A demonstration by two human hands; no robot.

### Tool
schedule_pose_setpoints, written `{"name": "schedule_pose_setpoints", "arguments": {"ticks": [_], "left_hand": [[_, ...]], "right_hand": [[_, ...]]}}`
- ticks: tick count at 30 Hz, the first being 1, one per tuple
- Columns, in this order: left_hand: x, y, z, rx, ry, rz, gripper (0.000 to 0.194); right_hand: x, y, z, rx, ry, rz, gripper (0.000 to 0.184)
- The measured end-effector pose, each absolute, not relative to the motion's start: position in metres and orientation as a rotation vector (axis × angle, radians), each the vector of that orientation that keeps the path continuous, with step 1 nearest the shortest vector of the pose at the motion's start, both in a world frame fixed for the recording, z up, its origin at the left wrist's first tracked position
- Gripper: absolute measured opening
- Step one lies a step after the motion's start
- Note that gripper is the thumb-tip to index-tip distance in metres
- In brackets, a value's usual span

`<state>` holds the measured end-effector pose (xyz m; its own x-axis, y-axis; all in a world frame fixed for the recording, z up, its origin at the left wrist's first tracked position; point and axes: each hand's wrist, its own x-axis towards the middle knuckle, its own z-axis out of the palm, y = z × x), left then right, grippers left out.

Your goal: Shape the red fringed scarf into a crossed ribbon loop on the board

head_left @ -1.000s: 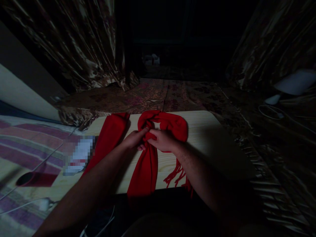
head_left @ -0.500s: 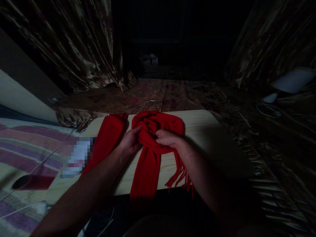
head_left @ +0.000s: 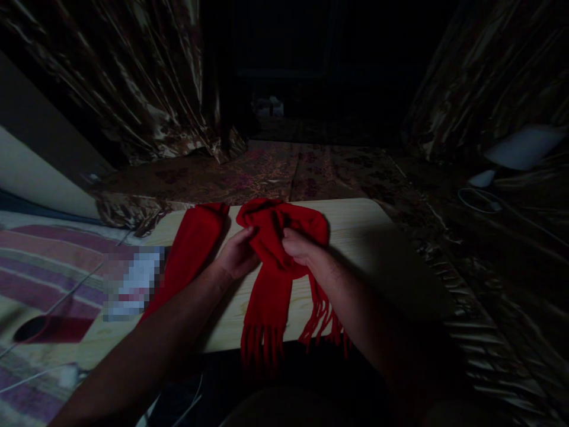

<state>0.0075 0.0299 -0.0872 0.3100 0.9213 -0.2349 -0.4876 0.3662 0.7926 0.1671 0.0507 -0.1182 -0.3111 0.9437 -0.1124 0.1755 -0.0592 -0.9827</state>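
A red fringed scarf (head_left: 269,296) lies in a rounded loop on a light wooden board, with two fringed ends hanging toward me over the front edge. My left hand (head_left: 239,254) holds the loop's left side, its thumb on top and its other fingers hidden under the cloth. My right hand (head_left: 297,246) is closed on the fabric at the middle of the loop, fingers tucked into the folds. To the left, a long red folded cloth (head_left: 189,246) slants across the board; whether it belongs to the same scarf I cannot tell.
The wooden board (head_left: 364,261) sits before a patterned cloth surface (head_left: 302,172). On the left are a striped bedspread (head_left: 48,255), a red cylinder (head_left: 57,329) and a blurred-out white item (head_left: 136,284). A white lamp (head_left: 524,148) with a cord stands at right, beside dark curtains (head_left: 484,77).
The scarf's middle end has been drawn up through the loop, so its fringe now shows at the board's front edge. My right hand has shifted slightly; both hands stay at the loop.
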Motion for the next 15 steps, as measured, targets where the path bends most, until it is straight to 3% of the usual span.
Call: {"name": "schedule_pose_setpoints", "arguments": {"ticks": [8, 15], "left_hand": [[0.007, 0.032, -0.091, 0.658, 0.742, 1.032, 0.026], [0.008, 0.032, -0.082, 0.638, 0.723, 1.151, 0.027]], "right_hand": [[0.164, 0.037, -0.101, -1.109, -1.563, 1.806, 0.024], [0.172, 0.037, -0.104, -1.08, -1.677, 1.849, 0.021]]}}
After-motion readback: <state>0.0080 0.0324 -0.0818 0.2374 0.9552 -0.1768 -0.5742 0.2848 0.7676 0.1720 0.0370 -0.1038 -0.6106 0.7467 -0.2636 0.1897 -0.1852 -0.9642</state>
